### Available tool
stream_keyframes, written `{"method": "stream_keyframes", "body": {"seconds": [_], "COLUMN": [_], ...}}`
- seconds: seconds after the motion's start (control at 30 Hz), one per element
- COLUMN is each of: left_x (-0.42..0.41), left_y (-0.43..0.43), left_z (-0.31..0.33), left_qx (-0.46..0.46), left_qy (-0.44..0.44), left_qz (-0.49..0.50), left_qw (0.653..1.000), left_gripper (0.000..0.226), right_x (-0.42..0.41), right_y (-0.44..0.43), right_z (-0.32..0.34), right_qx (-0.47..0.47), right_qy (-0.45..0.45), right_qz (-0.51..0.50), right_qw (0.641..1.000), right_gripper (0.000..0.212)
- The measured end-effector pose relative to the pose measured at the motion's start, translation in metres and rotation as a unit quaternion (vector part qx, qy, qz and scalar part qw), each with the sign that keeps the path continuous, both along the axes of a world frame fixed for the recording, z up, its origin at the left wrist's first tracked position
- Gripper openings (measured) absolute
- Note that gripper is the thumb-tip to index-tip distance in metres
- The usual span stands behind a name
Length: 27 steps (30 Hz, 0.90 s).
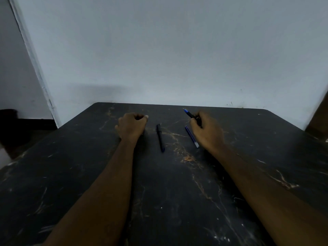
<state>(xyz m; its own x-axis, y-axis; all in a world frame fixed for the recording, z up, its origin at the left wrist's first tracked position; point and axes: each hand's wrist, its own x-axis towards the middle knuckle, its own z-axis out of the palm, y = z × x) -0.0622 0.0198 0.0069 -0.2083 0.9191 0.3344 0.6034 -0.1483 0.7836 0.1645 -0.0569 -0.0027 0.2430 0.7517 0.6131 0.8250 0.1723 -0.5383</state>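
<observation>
My right hand [206, 132] grips a dark pen with a blue tip [188, 113], its point sticking out up and to the left. A blue pen [191, 136] lies on the black marble table [88, 174] just left of that hand, partly tucked under it. Between my hands lies a black capped pen [160, 137], pointing away from me. My left hand [132, 126] rests on the table as a fist, fingers curled, with nothing seen in it.
The table's far edge meets a pale wall. A dark object [10, 128] sits beyond the table's left edge, and a brown object [319, 119] stands at the far right corner.
</observation>
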Motion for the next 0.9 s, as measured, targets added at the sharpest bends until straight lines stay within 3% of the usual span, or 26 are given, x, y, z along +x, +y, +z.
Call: {"method": "stream_keyframes", "body": {"seconds": [0.17,0.37,0.47,0.77,0.9], "left_x": [0.029,0.053,0.057,0.058,0.062], "left_y": [-0.016,-0.024,-0.024,-0.027,-0.03], "left_z": [0.01,0.008,0.007,0.009,0.008], "left_qx": [0.037,0.052,0.058,0.019,0.009], "left_qy": [-0.14,-0.245,-0.28,-0.33,-0.339], "left_qz": [-0.137,-0.291,-0.318,-0.34,-0.342], "left_qw": [0.98,0.923,0.904,0.881,0.877], "left_gripper": [0.023,0.016,0.005,0.022,0.02], "right_x": [-0.005,-0.005,-0.004,-0.012,-0.011], "right_y": [-0.001,0.006,0.009,0.009,0.007], "right_z": [0.0,0.0,-0.002,0.0,-0.001], "right_qx": [0.033,0.077,0.074,0.035,0.027], "right_qy": [-0.029,-0.066,-0.06,-0.018,0.001], "right_qz": [0.032,0.081,0.085,0.123,0.128], "right_qw": [0.998,0.992,0.992,0.992,0.991], "right_gripper": [0.024,0.028,0.03,0.026,0.029]}}
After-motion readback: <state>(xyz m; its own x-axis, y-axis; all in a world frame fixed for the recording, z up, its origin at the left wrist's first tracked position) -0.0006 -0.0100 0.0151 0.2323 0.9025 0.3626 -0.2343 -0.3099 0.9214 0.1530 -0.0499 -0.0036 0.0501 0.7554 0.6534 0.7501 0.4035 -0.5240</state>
